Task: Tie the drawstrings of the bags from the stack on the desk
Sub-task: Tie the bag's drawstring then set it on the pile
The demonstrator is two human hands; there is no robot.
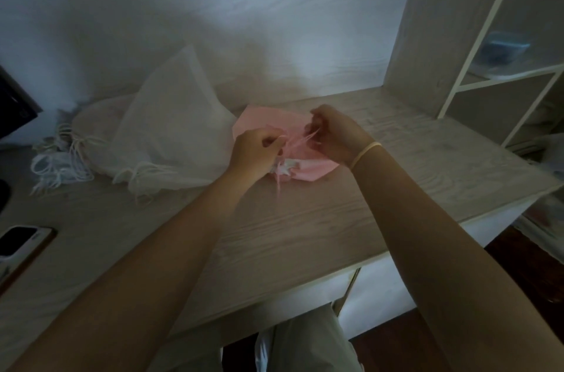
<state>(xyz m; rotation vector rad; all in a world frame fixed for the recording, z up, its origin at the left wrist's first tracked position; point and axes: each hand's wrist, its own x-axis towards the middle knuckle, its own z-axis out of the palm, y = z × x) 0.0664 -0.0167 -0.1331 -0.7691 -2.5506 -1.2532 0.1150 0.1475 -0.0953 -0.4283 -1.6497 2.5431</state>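
Observation:
A pink drawstring bag (256,120) lies flat on the wooden desk (305,219), its gathered mouth facing me. My left hand (254,152) pinches one strand of the pink drawstring (297,139) above the bag's mouth. My right hand (334,135) pinches the other strand just to the right, and the strings cross between the two hands. A loose cord end hangs down below my left hand. To the left lies the stack of white bags (164,133), with their white cords (58,158) spilling onto the desk.
A phone (21,245) lies near the desk's front left edge. A dark screen (15,109) stands at the far left. White shelving (476,36) rises at the right, holding a blue-lidded box (503,48). The wall stands right behind the bags.

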